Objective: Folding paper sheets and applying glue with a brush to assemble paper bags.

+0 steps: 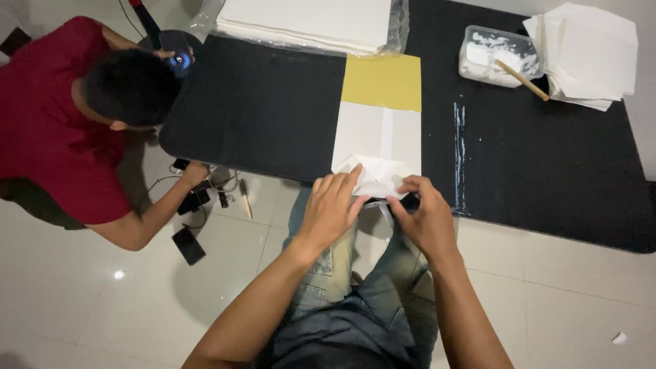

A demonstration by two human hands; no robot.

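Matt white-and-yellow paper bag [380,130] is noted on a matt black mat [273,109]. A clear plastic tub [497,55], wooden stick [523,80] and glossy floor tiles [560,294] are recorded.
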